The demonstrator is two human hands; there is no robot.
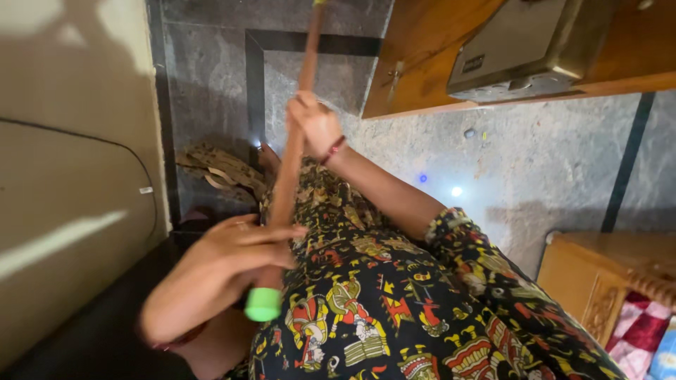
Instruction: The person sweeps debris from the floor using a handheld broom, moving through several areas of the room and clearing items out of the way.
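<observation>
We have both hands on one long wooden handle (292, 151), most likely a broom or mop stick, though its working end runs out of the top of the view and we cannot tell which. Our left hand (236, 257) is clenched round the lower part of the stick, just above its single green end cap (263, 304), and our right hand (315, 125) grips it higher up, with a red thread band (334, 149) at that wrist. The two grips sit well apart along the shaft, which we judge gives leverage: one hand steers, the other pushes. The stick slants from the cap close to our body up and away over the grey stone floor (535, 169), so its far end can reach the floor ahead.

Counting: one stick, one green cap, two hands on it, one wrist band. On the floor by the wall lies one heap of brown, dry-looking scraps (222, 169), near the line of the stick; what they are we cannot say. One wooden door (422, 63) stands at the top edge with one metal box (521, 49) against it, and one carved wooden piece of furniture (598, 274) sits at the right edge beside a red-and-white checked cloth (644, 327). A beige wall (70, 141) fills the left side
</observation>
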